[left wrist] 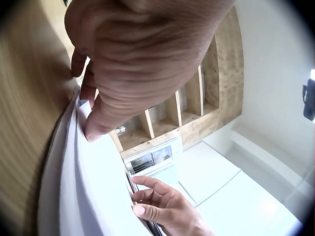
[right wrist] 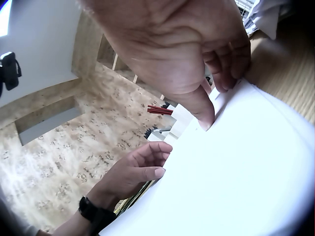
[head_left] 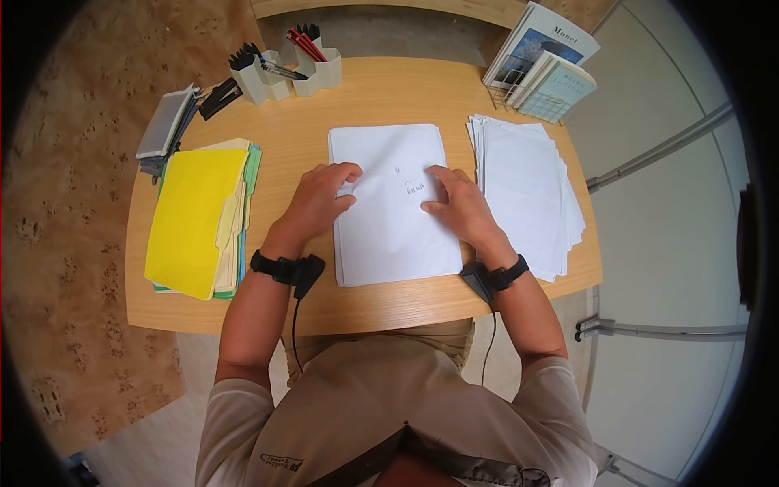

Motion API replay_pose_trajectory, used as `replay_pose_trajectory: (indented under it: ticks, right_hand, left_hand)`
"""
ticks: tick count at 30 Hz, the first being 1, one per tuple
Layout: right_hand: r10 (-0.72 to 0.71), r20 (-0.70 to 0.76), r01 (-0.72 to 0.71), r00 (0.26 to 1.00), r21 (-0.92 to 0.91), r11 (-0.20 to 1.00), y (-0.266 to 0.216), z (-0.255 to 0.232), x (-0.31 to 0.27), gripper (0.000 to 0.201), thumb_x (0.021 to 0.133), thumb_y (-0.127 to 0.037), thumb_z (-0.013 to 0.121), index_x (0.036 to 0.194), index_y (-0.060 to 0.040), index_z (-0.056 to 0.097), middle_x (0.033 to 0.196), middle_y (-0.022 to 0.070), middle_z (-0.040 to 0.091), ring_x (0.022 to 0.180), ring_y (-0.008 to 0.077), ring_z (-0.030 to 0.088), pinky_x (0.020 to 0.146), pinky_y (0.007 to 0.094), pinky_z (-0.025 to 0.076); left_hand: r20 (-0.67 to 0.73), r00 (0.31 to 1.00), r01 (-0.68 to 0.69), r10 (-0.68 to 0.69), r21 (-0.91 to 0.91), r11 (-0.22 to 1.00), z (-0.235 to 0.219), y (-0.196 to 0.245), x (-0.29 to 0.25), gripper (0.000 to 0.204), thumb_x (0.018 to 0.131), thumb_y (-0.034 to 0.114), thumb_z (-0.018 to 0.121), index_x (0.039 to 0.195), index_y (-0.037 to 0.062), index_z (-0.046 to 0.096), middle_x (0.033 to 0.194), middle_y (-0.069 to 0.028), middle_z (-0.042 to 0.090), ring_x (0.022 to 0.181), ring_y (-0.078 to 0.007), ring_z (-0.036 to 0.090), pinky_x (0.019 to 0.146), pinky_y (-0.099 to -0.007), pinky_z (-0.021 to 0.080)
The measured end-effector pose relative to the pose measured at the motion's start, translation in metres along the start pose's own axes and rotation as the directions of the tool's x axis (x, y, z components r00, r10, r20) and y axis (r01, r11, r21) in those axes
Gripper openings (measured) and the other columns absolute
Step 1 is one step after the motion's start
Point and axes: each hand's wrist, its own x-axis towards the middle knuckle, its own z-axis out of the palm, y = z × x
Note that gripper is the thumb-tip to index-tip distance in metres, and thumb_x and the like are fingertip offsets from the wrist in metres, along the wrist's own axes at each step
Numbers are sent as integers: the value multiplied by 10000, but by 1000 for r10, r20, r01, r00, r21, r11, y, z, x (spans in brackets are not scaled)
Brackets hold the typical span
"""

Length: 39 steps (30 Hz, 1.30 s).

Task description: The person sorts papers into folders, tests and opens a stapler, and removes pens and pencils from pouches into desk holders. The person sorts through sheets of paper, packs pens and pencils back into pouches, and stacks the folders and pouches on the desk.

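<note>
Now my left hand (head_left: 319, 197) pinches the paper stack (head_left: 393, 239), dead ahead at twelve o'clock, by its nine-o'clock edge; my right hand (head_left: 466, 207) pinches its three-o'clock edge. Light, matching pressure should keep it flat and square.

The rectangular white paper stack (head_left: 393, 243) lies mid-desk on the light-brown wooden desk (head_left: 406, 91), the person's left hand (head_left: 316, 199) at its left edge and right hand (head_left: 468, 209) at its right. Left of it lies the yellow-topped pile of paper folders (head_left: 188, 219); right, the fanned white paper pile (head_left: 519, 195). Behind, angular off-white pen holders (head_left: 250, 86) stand left, paper books (head_left: 561, 89) in the metal wire rack (head_left: 501, 97) right.
</note>
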Motion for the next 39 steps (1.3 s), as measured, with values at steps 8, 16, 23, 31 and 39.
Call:
replay_pose_trajectory:
  ticks: [8, 16, 23, 31, 39]
  right_hand:
    - [-124, -107, 122, 987, -20, 992, 10, 9, 1, 690, 823, -172, 806, 1441, -68, 517, 1427, 252, 508, 1349, 424, 451, 1127, 438, 415]
    - [-136, -76, 133, 988, -43, 990, 2, 2, -3, 713, 836, -252, 803, 1454, -64, 501, 1411, 237, 527, 1289, 404, 508, 1083, 437, 449]
    - [75, -59, -68, 995, 112, 991, 2, -19, -8, 719, 878, -355, 779, 1462, -51, 492, 1066, 188, 685, 940, 335, 667, 855, 404, 538]
    - [117, 44, -114, 992, 706, 699, 14, -12, -8, 672, 874, -32, 794, 1474, -64, 493, 852, 25, 673, 737, 65, 599, 646, 226, 474]
    - [194, -154, 46, 969, 881, 470, 19, -18, 1, 480, 928, -38, 755, 1370, -42, 568, 856, 32, 700, 713, 74, 628, 653, 223, 531]
  left_hand:
    - [-19, 999, -33, 34, 7, 999, 3, 8, 1, 202, 808, -7, 683, 1009, 20, 680, 894, -130, 694, 880, -295, 636, 785, -388, 503]
    - [64, 998, 23, -22, -22, 999, 3, 4, 2, 167, 828, -36, 641, 983, 8, 682, 820, -115, 667, 741, -218, 613, 685, -309, 486]
    - [22, 981, 183, -191, -412, 893, -5, -6, 2, 135, 896, 22, 647, 1018, -1, 700, 845, 3, 652, 772, -95, 556, 709, -256, 483]
    - [9, 988, 142, -157, -472, 870, -9, -7, 3, 159, 922, 27, 624, 1063, -15, 685, 938, 10, 659, 860, -74, 566, 801, -243, 485]
    - [-24, 999, -49, 48, -36, 998, -13, 10, -2, 648, 783, -21, 614, 1420, 87, 571, 1534, -163, 466, 1339, -277, 479, 1072, -337, 432]
